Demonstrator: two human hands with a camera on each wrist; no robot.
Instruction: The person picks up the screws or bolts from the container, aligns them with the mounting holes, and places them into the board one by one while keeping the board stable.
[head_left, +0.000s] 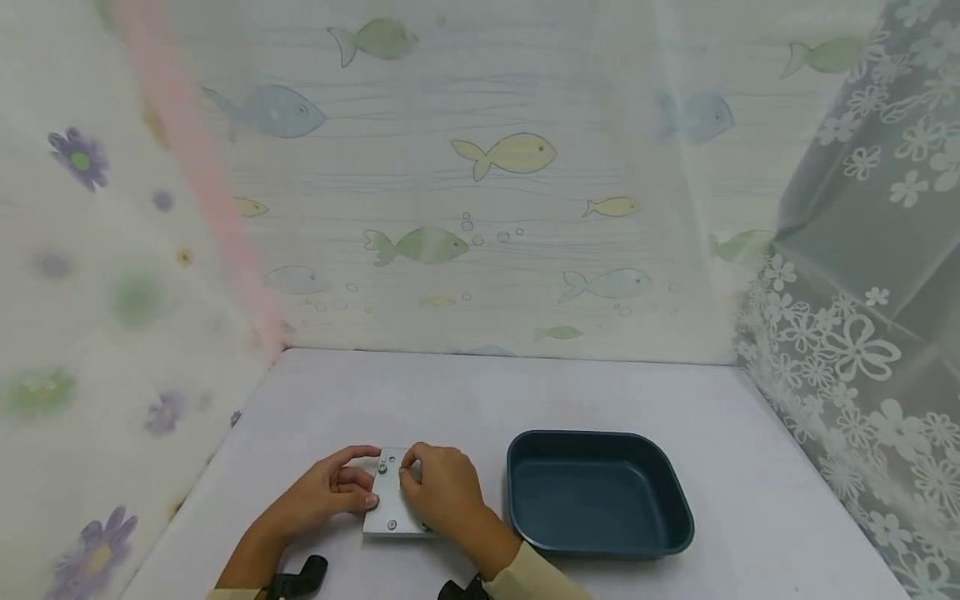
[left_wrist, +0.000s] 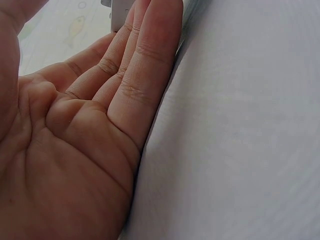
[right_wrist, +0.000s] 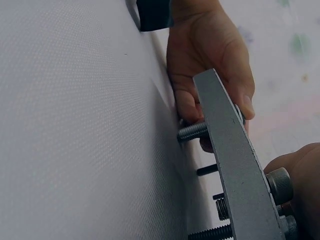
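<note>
A small grey metal plate (head_left: 390, 510) lies on the white table (head_left: 450, 392) near its front edge. Several bolts pass through it, and their threaded shafts (right_wrist: 192, 131) hold it a little above the table. My left hand (head_left: 366, 479) holds the plate's left edge, thumb on top and fingers beneath (right_wrist: 187, 105). In the left wrist view only the palm and long fingers (left_wrist: 145, 55) show, with a corner of the plate (left_wrist: 117, 12) past them. My right hand (head_left: 411, 473) rests over the plate's right side and pinches a bolt head (right_wrist: 279, 182) on top.
A dark blue, empty rectangular tray (head_left: 600, 437) stands just right of the plate. Fish-patterned sheets hang behind the table, and flowered curtains (head_left: 847, 350) hang at both sides. Black wrist straps (head_left: 300, 575) show at the bottom edge.
</note>
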